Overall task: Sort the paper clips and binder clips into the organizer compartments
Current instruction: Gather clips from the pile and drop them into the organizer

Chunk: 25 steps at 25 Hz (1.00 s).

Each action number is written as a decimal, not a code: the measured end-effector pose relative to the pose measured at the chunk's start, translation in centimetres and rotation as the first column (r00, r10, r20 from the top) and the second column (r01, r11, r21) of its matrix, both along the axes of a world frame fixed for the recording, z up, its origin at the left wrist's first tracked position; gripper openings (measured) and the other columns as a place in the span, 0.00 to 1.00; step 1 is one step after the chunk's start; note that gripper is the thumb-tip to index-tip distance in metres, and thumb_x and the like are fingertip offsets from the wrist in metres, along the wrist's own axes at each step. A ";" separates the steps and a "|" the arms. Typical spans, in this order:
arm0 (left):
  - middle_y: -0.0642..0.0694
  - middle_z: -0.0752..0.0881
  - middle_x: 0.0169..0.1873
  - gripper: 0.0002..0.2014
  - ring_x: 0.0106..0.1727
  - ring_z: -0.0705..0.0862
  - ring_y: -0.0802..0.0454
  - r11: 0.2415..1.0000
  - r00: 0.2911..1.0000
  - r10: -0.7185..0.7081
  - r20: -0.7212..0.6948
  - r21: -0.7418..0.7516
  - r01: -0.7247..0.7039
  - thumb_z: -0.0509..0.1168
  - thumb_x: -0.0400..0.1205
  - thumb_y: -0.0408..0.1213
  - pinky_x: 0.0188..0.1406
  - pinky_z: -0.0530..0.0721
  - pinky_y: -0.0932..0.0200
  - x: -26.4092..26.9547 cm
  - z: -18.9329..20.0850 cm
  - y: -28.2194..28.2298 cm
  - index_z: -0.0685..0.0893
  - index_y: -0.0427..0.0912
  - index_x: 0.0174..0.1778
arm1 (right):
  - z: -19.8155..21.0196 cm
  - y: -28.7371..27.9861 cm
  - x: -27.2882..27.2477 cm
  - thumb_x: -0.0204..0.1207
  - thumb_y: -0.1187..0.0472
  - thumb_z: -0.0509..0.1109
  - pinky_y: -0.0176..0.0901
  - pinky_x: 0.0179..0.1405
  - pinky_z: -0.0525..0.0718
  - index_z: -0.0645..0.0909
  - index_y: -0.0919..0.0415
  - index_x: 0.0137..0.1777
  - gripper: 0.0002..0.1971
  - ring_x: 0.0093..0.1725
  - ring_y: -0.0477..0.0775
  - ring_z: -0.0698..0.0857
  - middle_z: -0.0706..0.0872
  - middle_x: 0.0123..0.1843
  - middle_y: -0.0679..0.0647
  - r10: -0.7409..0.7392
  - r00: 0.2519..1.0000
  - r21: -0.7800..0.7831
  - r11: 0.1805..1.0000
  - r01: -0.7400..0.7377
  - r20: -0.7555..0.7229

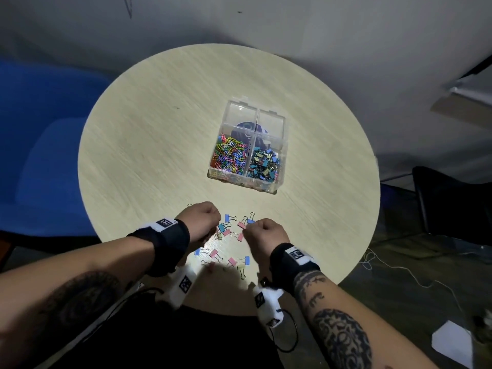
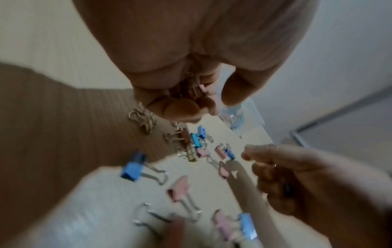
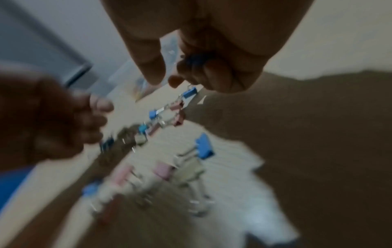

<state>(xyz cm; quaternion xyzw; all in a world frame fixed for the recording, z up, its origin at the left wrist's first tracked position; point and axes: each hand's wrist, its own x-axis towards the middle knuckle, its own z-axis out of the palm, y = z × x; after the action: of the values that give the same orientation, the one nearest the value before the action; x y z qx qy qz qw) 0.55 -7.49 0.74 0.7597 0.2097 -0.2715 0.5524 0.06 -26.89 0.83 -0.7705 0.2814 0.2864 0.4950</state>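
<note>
Both fists (image 1: 203, 219) (image 1: 262, 233) curled over binder clips (image 1: 227, 233)

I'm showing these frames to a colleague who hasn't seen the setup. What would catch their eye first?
Probably the clear organizer at the middle of the round table, with bright paper clips in its near-left compartment and small binder clips in its near-right one. Next, the loose binder clips scattered at the near edge, where the left hand and right hand each hold some already.

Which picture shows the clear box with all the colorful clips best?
The head view: the whole organizer sits in the open, compartments visible. The left wrist view catches only a blurry corner past the fingers; the right wrist view shows a smeared bit.
</note>
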 end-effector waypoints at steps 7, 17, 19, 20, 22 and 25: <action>0.54 0.77 0.41 0.14 0.44 0.80 0.50 0.570 0.735 -0.677 -0.036 0.606 0.555 0.69 0.74 0.55 0.42 0.78 0.57 -0.3 -1.3 0.0 0.75 0.52 0.43 | -1.0 1.2 0.6 0.75 0.48 0.73 0.43 0.47 0.79 0.80 0.48 0.56 0.13 0.53 0.57 0.85 0.87 0.54 0.50 0.665 0.746 -0.531 0.622 -0.575 -0.029; 0.53 0.83 0.33 0.10 0.36 0.81 0.52 0.764 0.840 -0.541 0.043 0.442 0.469 0.66 0.76 0.47 0.37 0.80 0.57 0.0 -0.4 -0.9 0.77 0.46 0.33 | -0.1 -1.7 0.8 0.70 0.62 0.59 0.37 0.20 0.58 0.74 0.59 0.32 0.07 0.23 0.51 0.63 0.84 0.35 0.62 -0.282 0.940 0.268 0.906 0.326 -0.191; 0.50 0.82 0.26 0.11 0.25 0.76 0.50 0.934 0.955 -0.297 0.006 0.209 0.289 0.69 0.74 0.43 0.26 0.73 0.60 0.2 -0.1 -1.1 0.76 0.44 0.31 | 0.7 -2.4 1.2 0.65 0.66 0.57 0.32 0.18 0.53 0.72 0.60 0.33 0.03 0.22 0.49 0.62 0.82 0.34 0.63 -0.414 0.869 0.444 0.748 0.494 -0.270; 0.46 0.80 0.24 0.10 0.22 0.72 0.49 0.985 0.985 -0.168 -0.027 0.036 0.169 0.70 0.73 0.38 0.23 0.68 0.61 0.5 0.2 -1.3 0.75 0.43 0.31 | 0.7 -2.6 1.4 0.62 0.67 0.57 0.31 0.18 0.54 0.72 0.60 0.35 0.04 0.22 0.50 0.64 0.81 0.34 0.64 -0.426 0.861 0.486 0.711 0.509 -0.278; 0.35 0.80 0.25 0.10 0.21 0.69 0.49 0.975 0.994 0.020 -0.104 -0.219 -0.042 0.69 0.69 0.26 0.24 0.63 0.60 1.1 0.3 -1.8 0.73 0.40 0.30 | 0.4 -2.6 2.0 0.62 0.67 0.59 0.33 0.17 0.60 0.75 0.62 0.38 0.06 0.25 0.53 0.70 0.80 0.34 0.62 -0.413 0.878 0.513 0.714 0.476 -0.240; 0.31 0.83 0.30 0.08 0.23 0.72 0.48 0.962 0.988 0.112 -0.109 -0.237 -0.135 0.62 0.71 0.20 0.23 0.70 0.60 2.2 -0.3 -2.2 0.76 0.37 0.34 | 0.0 -2.2 3.1 0.70 0.56 0.66 0.39 0.21 0.64 0.77 0.61 0.38 0.08 0.26 0.55 0.72 0.79 0.33 0.57 -0.270 0.955 0.321 0.900 0.296 -0.123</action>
<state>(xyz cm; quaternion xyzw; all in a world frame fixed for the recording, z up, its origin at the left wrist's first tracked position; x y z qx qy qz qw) 2.74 -9.70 0.43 0.6579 0.2477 -0.2957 0.6468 3.11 -29.12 0.87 -0.6144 0.3559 0.2841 0.6443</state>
